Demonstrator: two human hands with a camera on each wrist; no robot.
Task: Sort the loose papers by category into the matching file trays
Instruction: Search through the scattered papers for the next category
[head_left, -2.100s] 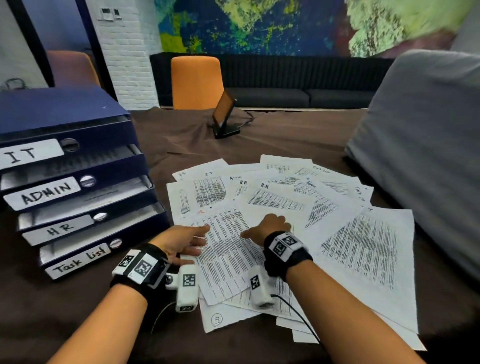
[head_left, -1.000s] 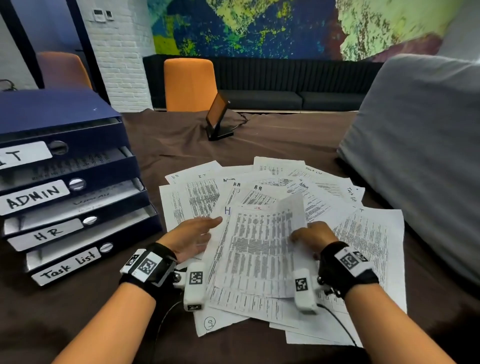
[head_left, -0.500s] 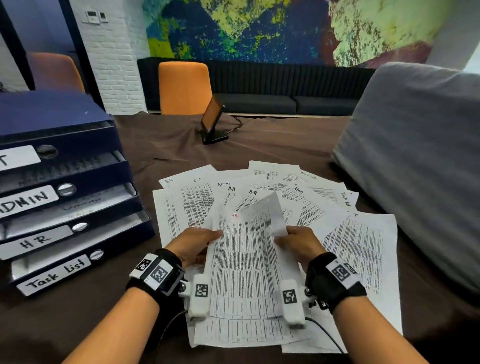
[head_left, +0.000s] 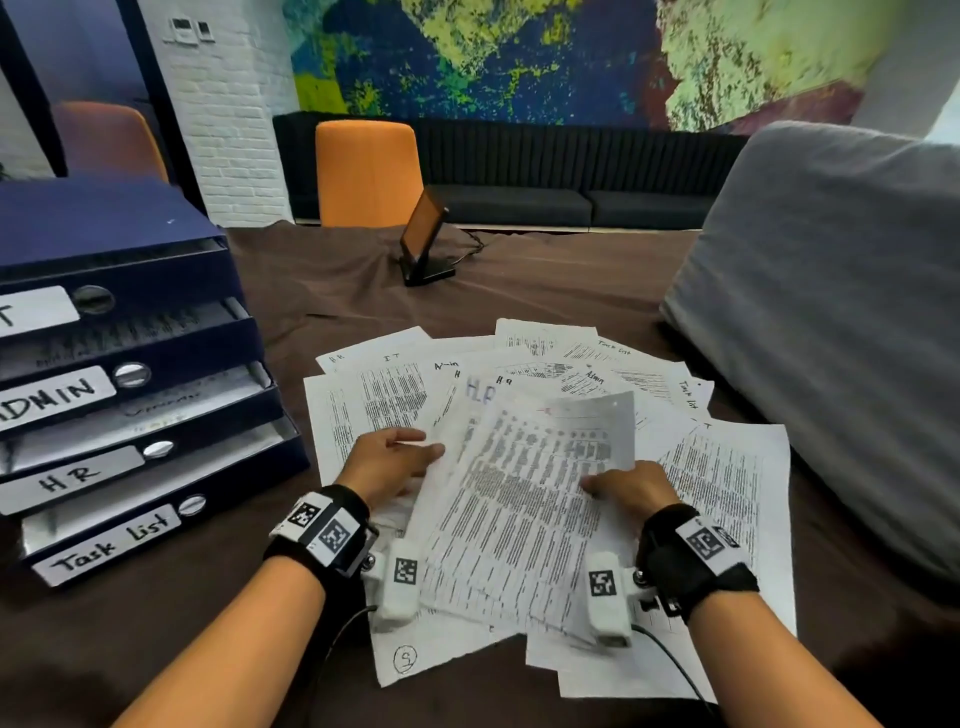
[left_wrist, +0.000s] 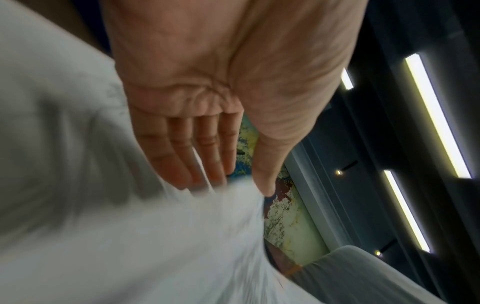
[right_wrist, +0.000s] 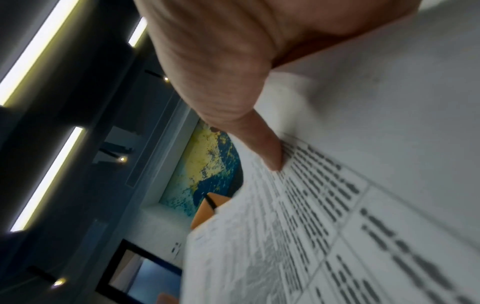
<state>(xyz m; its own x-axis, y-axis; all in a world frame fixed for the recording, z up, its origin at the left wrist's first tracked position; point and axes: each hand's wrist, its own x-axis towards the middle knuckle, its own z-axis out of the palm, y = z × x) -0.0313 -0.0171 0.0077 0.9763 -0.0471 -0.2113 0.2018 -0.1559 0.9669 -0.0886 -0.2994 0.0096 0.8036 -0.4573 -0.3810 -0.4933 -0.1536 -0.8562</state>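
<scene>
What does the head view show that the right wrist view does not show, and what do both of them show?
Only the head view shows the blue file trays labelled ADMIN, HR and Task list, the spread papers on the table, the left hand and the grey cushion.

Only the right wrist view shows the ceiling light strips and the thumb pressed on the printed page from close by.

Both show the right hand, the lifted sheet it holds, the painted wall and the orange chair.

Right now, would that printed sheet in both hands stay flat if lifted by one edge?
Probably not. The printed sheet already bows between the left hand and right hand, so it looks thin and floppy. It likely slides easily over the loose papers beneath.
</scene>
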